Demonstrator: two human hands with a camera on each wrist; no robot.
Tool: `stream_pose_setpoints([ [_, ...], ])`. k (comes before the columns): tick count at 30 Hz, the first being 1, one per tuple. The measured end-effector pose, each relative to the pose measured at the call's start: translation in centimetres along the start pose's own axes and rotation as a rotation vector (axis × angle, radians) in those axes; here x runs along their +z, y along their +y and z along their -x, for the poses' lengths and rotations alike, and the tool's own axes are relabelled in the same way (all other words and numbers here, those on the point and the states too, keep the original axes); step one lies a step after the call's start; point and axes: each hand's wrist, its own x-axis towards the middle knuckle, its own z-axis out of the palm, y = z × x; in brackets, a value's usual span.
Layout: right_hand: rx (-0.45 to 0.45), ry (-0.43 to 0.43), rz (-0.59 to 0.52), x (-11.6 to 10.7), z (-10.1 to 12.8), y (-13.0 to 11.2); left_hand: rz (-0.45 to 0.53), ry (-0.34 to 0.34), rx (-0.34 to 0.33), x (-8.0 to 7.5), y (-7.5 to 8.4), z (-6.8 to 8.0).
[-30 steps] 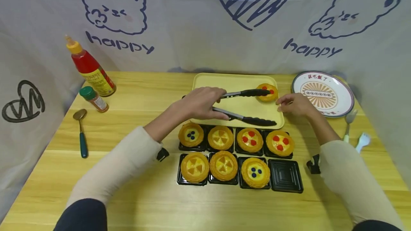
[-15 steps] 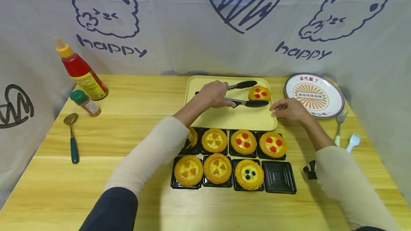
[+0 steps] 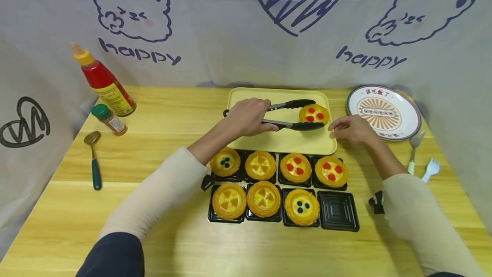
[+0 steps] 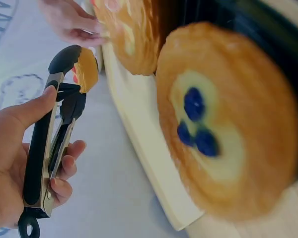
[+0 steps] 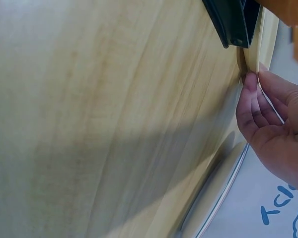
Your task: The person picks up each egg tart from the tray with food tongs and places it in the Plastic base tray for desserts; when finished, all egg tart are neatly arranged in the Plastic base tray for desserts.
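Note:
My left hand (image 3: 249, 116) grips black-and-silver kitchen tongs (image 3: 307, 126) over the pale yellow tray (image 3: 265, 143). The tongs' black tips lie on either side of a strawberry-topped tart (image 3: 314, 114) at the tray's right end. In the left wrist view, that tart (image 4: 89, 69) shows between the tips, and my thumb and fingers wrap the tong arms (image 4: 37, 153). My right hand (image 3: 353, 128) pinches the tray's right edge; the right wrist view shows thumb and fingertips on the rim (image 5: 256, 54).
Black square holders (image 3: 338, 210) stand in two rows before the tray, most bearing tarts (image 3: 301, 207). A plate (image 3: 384, 112), a fork (image 3: 415, 144) and a small pale-blue utensil (image 3: 432, 168) lie right. A sauce bottle (image 3: 109, 89), spice jar (image 3: 109, 119) and spoon (image 3: 95, 159) are left.
The left hand has moved the tongs away from the body and narrowed them, so their tips now flank the tart instead of one lying over it. The right hand stays on the tray's edge.

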Motion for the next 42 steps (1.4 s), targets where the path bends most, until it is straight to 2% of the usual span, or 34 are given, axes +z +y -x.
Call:
stream_pose_setpoints([
  [6,-0.007,0.003,0.014,0.0,0.2,0.4,0.051,0.052,0.08,-0.6,0.3,4.6],
  [11,-0.026,0.005,0.006,0.2,0.3,0.4,0.071,0.081,0.161,-0.3,1.1,8.0],
  [15,-0.046,0.008,0.001,0.2,0.3,0.4,0.067,0.066,0.231,0.3,2.4,10.0],
  [18,-0.055,0.011,0.005,0.2,0.2,0.4,0.04,0.025,0.29,0.8,3.8,10.9],
  [23,-0.043,0.002,0.005,0.2,0.2,0.4,0.003,-0.033,0.369,1.8,6.0,11.4],
  [27,-0.042,-0.002,0.007,0.2,0.3,0.2,-0.019,-0.041,0.374,2.5,7.2,11.2],
  [32,-0.025,0.002,0.01,0.1,0.3,0.2,-0.055,-0.036,0.387,3.3,7.9,10.7],
  [42,-0.022,0.0,0.009,0.0,0.2,-0.1,-0.098,-0.073,0.378,4.1,8.9,10.5],
])
